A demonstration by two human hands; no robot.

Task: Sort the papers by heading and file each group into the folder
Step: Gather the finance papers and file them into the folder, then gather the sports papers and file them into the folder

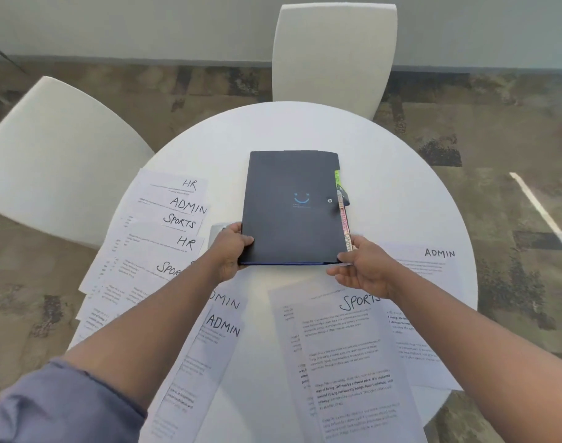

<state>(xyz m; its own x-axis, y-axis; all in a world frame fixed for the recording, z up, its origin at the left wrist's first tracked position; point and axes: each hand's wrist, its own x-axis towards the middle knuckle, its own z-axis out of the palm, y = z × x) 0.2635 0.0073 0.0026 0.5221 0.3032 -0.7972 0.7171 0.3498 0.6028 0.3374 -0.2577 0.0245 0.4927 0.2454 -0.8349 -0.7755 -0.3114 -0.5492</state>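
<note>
Left chair point(52, 148): white, beyond the table's left edge, well left of the left hand.

Left stack point(151, 231): sheets fanned and overlapping, just left of the left hand. Headings visible from far to near: HR, ADMIN, SPORTS, HR, then a partly covered SPOR. Nearer sheets run under the left forearm; their headings cannot be read.

Sleeve point(59, 407): grey-blue, pushed up the left arm, at the near left corner.

Admin sheets point(219, 334): two overlapping pages headed ADMIN, lying between the forearms, nearer the left one, which covers part of the upper heading.

Left hand point(230, 251): grips the folder's near left corner, thumb on the cover, fingers curled beneath.

Table point(305, 129): round, white; bare surface lies beyond the hands.

Folder point(291, 206): dark, closed, with a blue smile mark and a snap stud on the cover. It sits between the two hands, its near edge held at both corners, the rest extending away over the table's centre. Whether the far end rests on the table cannot be told.

Far chair point(334, 55): white, beyond the table, past the folder.

Tabs point(342, 206): green and pink labelled dividers protruding along the folder's right edge, just beyond the right hand.

Sports sheets point(353, 356): overlapping pages, top one headed SPORTS, under and near the right forearm.

Right hand point(366, 266): pinches the folder's near right corner, thumb on top, fingers underneath.

Admin sheet point(430, 260): single page headed ADMIN, just right of the right hand.
</note>
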